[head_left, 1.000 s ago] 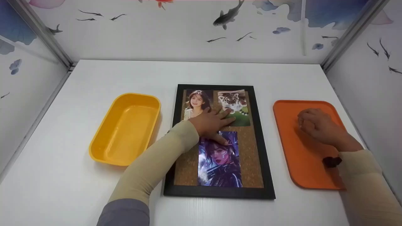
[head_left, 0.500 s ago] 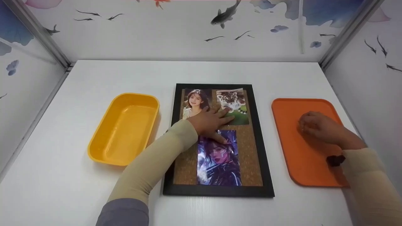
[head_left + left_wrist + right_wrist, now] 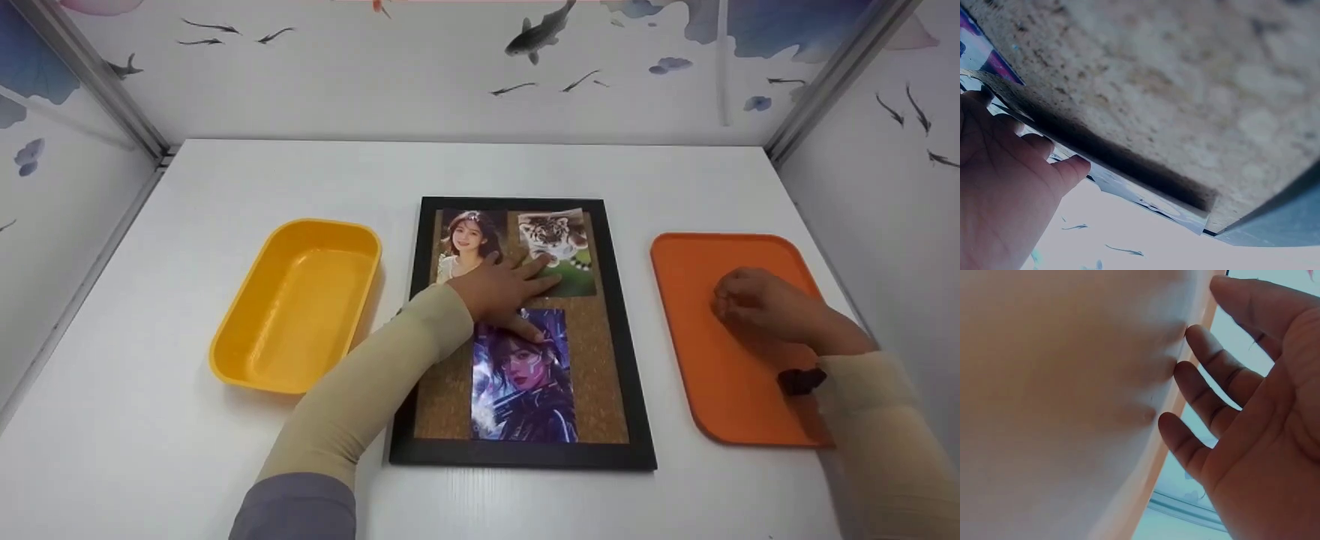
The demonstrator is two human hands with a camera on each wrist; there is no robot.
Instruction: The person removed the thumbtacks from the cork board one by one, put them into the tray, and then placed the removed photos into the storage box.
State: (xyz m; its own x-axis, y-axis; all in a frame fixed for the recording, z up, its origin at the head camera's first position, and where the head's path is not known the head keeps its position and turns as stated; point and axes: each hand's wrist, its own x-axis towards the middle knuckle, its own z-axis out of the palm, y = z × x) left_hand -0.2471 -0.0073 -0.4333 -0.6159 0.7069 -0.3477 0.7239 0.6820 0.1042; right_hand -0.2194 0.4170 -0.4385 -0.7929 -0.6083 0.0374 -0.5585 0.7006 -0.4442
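Note:
My left hand (image 3: 501, 294) rests with spread fingers on a cork board (image 3: 598, 360) in a black frame (image 3: 525, 455). Its fingers touch a tiger photo (image 3: 574, 277) and its thumb a purple portrait picture (image 3: 525, 390). A portrait photo (image 3: 466, 236) is partly under that hand. In the left wrist view, one picture edge (image 3: 1151, 188) stands up off the cork. My right hand (image 3: 765, 311) is at an orange tray (image 3: 690, 360), fingers bent, several fingertips at its surface. Thumb and forefinger overlap in the right wrist view, so whether they pinch something is hidden.
A yellow bin (image 3: 300, 315) stands left of the framed board, under the reach of my left forearm. White table (image 3: 127, 420) surrounds everything, with printed panels (image 3: 412, 82) at the back and both sides. A dark band sits at my right wrist.
The right hand has shifted slightly down and right over the tray, and its fingers have turned a little. The left hand stays on the pictures. The head view has shifted slightly.

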